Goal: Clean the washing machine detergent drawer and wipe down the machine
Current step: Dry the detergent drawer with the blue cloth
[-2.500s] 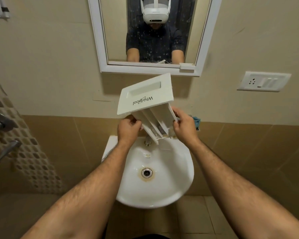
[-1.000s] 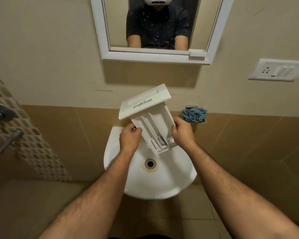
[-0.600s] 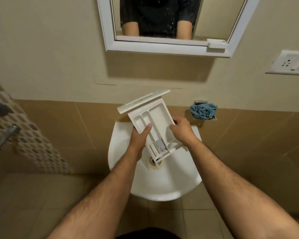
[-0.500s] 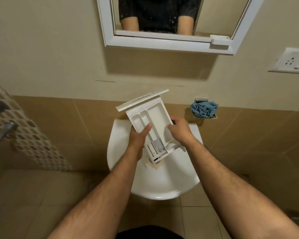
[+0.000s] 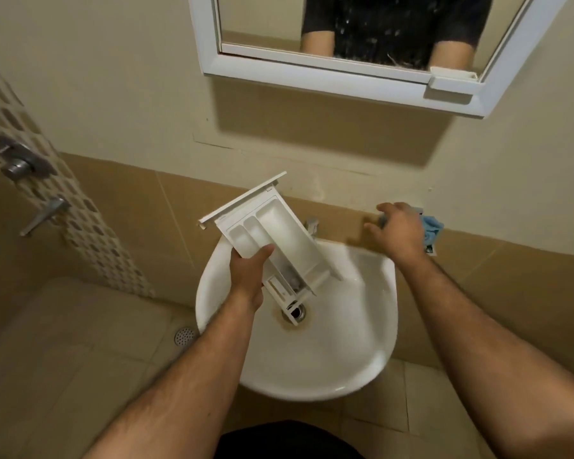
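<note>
At about nine o'clock, on the patterned tile strip of the left wall, a metal shower valve [image 5: 20,159] is seen, with a lever tap [image 5: 43,216] mounted just below it. Lower down, toward eight o'clock, a round floor drain [image 5: 184,336] is set into the tiled floor beside the basin.

Near the centre, the white detergent drawer [image 5: 272,236] is held tilted over the white wash basin [image 5: 345,352]. Its front panel is raised toward eleven o'clock and its open compartments are turned up to the camera, while its lower end hangs above the basin drain [image 5: 295,312]. The drawer is gripped by the left hand [image 5: 247,273] alone, with the thumb laid across the compartment edge and the fingers wrapped beneath.

Behind the drawer, at the basin's back rim, a small metal tap [image 5: 311,224] is partly hidden.

At twelve o'clock, a white-framed mirror [image 5: 345,77] is fixed to the wall, and a dark-shirted torso and two forearms are reflected in it.

Toward two o'clock, the right hand [image 5: 398,230] is extended, apart from the drawer, with fingers spread and loosely bent over a blue cloth [image 5: 431,228] lying on a small wall holder. Nothing is plainly gripped by it; whether the cloth is touched cannot be told.
</note>
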Demonstrator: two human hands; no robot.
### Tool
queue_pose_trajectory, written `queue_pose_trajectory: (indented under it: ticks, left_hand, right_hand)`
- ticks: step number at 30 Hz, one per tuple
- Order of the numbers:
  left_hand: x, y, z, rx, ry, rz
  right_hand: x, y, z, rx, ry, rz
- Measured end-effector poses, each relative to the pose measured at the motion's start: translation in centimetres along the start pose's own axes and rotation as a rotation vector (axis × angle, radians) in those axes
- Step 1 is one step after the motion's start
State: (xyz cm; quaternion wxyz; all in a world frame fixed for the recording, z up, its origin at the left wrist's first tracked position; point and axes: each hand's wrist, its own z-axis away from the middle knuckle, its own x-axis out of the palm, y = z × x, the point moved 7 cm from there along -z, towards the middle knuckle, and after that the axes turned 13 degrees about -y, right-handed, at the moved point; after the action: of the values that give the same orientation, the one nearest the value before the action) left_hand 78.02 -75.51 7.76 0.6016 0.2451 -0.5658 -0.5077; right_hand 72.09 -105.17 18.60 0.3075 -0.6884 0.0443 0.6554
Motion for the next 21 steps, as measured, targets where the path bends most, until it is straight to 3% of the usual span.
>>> queue_pose_trajectory:
  ticks: [3, 8, 13, 21]
  left_hand:
    - [0.9, -0.7, 0.7, 0.027, 0.064, 0.030]
    - [1.8, -1.8, 2.7, 0.047, 0.218, 0.066]
    - [2.2, -2.5, 4.9, 0.093, 0.295, 0.085]
    - [1.2, -1.8, 6.8, 0.172, 0.376, 0.103]
  right_hand:
    - [-0.5, 3.7, -1.2, 0.082, -0.032, 0.195]
    - [1.7, 7.0, -2.3, 0.016, -0.148, 0.199]
    - [1.7, 7.4, -2.8, -0.164, 0.009, 0.080]
    - [-0.6, 6.0, -2.5, -0.329, 0.068, -0.281]
